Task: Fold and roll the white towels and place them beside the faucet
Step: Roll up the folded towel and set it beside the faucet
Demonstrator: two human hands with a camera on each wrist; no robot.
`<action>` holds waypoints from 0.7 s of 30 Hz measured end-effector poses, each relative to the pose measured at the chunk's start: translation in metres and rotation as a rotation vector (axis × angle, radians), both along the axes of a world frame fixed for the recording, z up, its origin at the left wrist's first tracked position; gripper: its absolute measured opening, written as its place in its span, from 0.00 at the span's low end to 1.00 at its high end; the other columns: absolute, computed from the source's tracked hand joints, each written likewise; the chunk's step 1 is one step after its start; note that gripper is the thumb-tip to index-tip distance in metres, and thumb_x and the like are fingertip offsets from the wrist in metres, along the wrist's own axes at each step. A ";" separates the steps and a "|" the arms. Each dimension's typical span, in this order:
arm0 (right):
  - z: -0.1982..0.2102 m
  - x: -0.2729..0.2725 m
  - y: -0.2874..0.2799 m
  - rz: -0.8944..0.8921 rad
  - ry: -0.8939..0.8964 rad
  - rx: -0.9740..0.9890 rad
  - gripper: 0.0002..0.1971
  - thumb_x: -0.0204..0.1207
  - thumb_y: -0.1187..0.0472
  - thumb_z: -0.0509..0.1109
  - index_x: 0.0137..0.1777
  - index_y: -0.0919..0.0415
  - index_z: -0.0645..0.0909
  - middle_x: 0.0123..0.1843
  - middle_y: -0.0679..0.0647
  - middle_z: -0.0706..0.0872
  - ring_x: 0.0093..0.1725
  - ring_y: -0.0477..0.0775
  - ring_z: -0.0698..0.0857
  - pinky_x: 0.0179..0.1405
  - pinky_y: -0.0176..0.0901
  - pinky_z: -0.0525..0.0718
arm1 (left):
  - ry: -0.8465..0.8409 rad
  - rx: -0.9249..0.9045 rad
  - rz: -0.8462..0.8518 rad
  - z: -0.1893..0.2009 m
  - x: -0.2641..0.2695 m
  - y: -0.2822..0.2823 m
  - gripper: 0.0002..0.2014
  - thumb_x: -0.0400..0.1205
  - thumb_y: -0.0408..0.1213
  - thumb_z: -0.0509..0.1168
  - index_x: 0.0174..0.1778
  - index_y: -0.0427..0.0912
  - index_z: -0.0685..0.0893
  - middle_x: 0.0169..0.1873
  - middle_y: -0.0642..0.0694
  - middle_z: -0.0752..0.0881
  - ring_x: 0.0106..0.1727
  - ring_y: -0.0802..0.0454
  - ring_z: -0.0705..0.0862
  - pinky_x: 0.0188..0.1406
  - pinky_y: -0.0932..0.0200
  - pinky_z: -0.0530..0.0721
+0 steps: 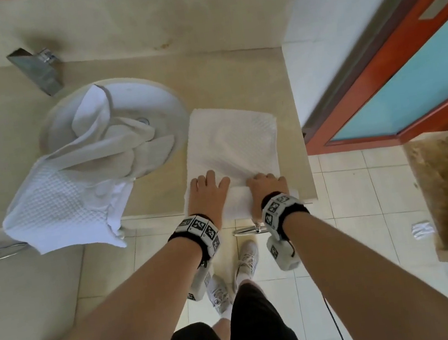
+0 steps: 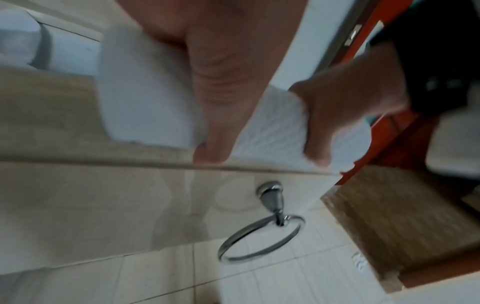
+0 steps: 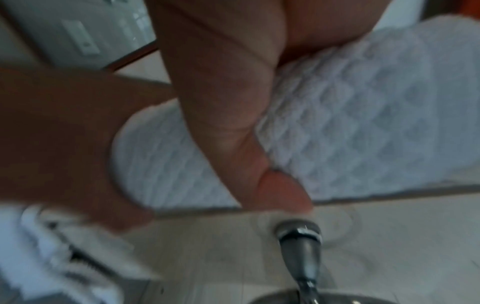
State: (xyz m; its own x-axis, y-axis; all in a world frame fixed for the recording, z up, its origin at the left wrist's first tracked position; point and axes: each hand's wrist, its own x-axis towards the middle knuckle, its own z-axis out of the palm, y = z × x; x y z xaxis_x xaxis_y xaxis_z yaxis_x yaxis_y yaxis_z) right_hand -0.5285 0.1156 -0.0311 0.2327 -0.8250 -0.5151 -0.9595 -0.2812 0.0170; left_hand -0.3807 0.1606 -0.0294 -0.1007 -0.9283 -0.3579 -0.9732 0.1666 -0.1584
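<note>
While the left hand (image 1: 209, 192) presses flat, fingers straight, on the folded towel (image 1: 238, 144) at the counter's (image 1: 156, 190) front edge, the right hand (image 1: 266, 188) curls around its rolled near end.

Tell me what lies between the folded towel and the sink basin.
Head view: only bare beige countertop separates the folded towel from the sink basin.
</note>
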 end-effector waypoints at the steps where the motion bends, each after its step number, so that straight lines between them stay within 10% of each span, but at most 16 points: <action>1: 0.004 -0.001 -0.006 -0.008 -0.010 0.058 0.27 0.63 0.58 0.79 0.64 0.50 0.77 0.61 0.52 0.82 0.63 0.59 0.80 0.68 0.59 0.74 | -0.001 -0.050 -0.012 -0.005 0.002 0.006 0.40 0.61 0.31 0.78 0.68 0.46 0.69 0.61 0.41 0.73 0.57 0.41 0.76 0.64 0.45 0.73; 12: -0.013 0.000 0.024 -0.067 -0.062 -0.233 0.33 0.59 0.64 0.76 0.67 0.55 0.74 0.61 0.56 0.78 0.61 0.62 0.76 0.65 0.56 0.73 | 0.108 0.309 0.144 -0.010 0.008 -0.035 0.38 0.68 0.36 0.67 0.74 0.55 0.63 0.72 0.44 0.71 0.69 0.40 0.73 0.69 0.43 0.75; 17: 0.000 0.003 -0.014 -0.015 -0.026 -0.013 0.33 0.64 0.56 0.75 0.72 0.48 0.73 0.65 0.54 0.77 0.68 0.61 0.73 0.72 0.60 0.68 | -0.031 0.081 0.023 -0.005 0.001 -0.029 0.48 0.62 0.42 0.79 0.76 0.48 0.61 0.67 0.41 0.70 0.66 0.40 0.71 0.65 0.42 0.71; 21: -0.007 0.012 0.009 -0.083 0.026 -0.213 0.28 0.63 0.64 0.74 0.65 0.58 0.73 0.61 0.61 0.77 0.61 0.65 0.75 0.67 0.60 0.72 | -0.034 -0.029 -0.002 -0.005 0.000 -0.004 0.39 0.64 0.40 0.78 0.69 0.45 0.67 0.64 0.42 0.73 0.60 0.42 0.74 0.59 0.46 0.74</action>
State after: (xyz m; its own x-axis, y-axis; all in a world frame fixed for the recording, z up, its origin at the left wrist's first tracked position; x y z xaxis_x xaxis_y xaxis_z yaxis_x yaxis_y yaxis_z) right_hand -0.5162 0.1251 -0.0377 0.1481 -0.9315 -0.3322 -0.9777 -0.1884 0.0927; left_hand -0.3808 0.1562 -0.0348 -0.0911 -0.9383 -0.3337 -0.9667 0.1638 -0.1966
